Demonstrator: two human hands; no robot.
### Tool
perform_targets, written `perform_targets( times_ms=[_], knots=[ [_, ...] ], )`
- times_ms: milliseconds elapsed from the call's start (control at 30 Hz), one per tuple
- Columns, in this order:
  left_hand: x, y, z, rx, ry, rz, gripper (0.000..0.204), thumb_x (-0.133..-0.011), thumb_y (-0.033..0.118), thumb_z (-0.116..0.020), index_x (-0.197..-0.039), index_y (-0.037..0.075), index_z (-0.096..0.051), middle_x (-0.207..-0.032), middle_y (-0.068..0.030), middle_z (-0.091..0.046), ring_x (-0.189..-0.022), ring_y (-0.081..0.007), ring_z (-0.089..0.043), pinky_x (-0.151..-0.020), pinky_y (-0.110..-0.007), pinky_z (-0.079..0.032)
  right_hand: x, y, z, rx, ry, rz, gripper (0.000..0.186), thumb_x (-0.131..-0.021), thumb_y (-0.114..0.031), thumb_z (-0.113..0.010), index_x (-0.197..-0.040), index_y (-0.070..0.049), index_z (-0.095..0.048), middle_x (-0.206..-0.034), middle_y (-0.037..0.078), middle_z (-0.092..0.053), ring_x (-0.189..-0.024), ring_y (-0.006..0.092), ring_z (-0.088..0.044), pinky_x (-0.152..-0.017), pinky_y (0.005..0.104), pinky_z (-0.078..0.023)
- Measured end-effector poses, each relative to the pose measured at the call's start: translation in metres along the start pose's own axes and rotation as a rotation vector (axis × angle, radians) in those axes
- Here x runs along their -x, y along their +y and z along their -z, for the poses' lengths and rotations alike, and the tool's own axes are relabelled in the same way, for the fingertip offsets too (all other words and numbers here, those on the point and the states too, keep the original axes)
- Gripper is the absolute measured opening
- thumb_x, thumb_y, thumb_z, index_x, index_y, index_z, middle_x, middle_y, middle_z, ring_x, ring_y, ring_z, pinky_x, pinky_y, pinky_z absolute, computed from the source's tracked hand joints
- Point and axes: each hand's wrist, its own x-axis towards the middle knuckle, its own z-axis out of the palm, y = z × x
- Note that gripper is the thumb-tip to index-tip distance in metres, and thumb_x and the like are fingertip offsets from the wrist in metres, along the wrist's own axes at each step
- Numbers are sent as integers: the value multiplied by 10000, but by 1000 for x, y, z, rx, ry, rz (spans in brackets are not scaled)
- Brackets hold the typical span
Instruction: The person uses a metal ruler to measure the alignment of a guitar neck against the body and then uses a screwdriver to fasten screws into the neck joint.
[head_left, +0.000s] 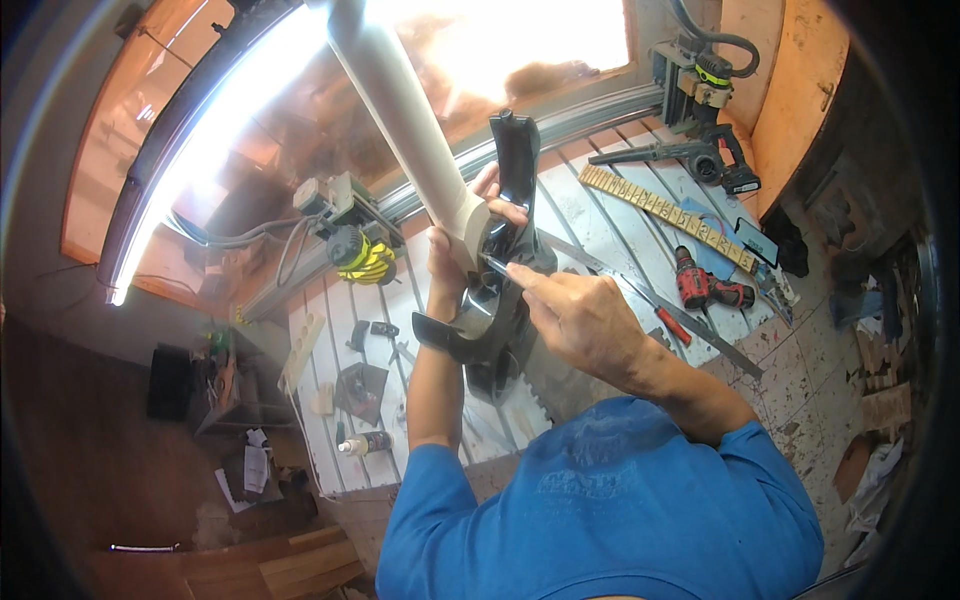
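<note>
A glossy black curved part (517,160) with several arms stands upright over the table. My left hand (440,255) is closed around the flared lower end of a white tube (400,120), its fingers coming round against the black part. I cannot tell whether tube and black part are joined. My right hand (585,315) is closed in a pinch on a slim tool with a metal tip (495,264). That tip touches or nearly touches the black part near the tube's end. The tool's handle is mostly hidden by my fingers.
On the slatted white table (480,430) lie a red drill (705,285), a yellow ruler (670,212), a red-handled file (672,325), a blower (690,155), a phone (755,242) and a small bottle (365,443). A machine with yellow cable (360,255) stands at left. A bright lamp glares above.
</note>
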Motion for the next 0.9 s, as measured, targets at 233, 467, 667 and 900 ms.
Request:
perform_targets(
  times_ms=[233, 467, 667, 900],
  knots=[
    [2, 1, -8, 41, 65, -9, 1344, -790, 959, -399, -1470, -199, -354, -965, -201, -732, -1049, -270, -684, -1233, -461, -225, 4, 6, -4, -9, 13, 47, 398, -908, -17, -668, -1305, 9, -652, -725, 160, -670, -617, 268, -678, -559, 379, -547],
    [-1, 0, -9, 23, 74, -16, 1340, -786, 971, -377, -1457, -189, -395, -946, -213, -729, -991, -301, -704, -1200, -464, -289, -4, 21, -8, -106, 165, 86, 401, -897, -34, -676, -1295, 1, -654, -755, 152, -692, -636, 272, -700, -580, 384, -569],
    [1, -5, 3, -88, 55, -26, 1361, -775, 996, -309, -1468, -172, -392, -951, -210, -729, -995, -313, -703, -1201, -456, -282, 1, 16, -14, -160, 147, 43, 410, -902, -37, -674, -1310, -3, -646, -776, 157, -703, -658, 275, -707, -578, 382, -568],
    [1, -6, 4, -71, 33, -10, 1368, -766, 1006, -294, -1485, -155, -379, -972, -213, -728, -1026, -320, -696, -1229, -464, -243, 7, 19, -14, -199, 97, 30, 377, -910, -57, -669, -1283, 0, -658, -757, 160, -696, -638, 279, -700, -583, 390, -569]
  ],
)
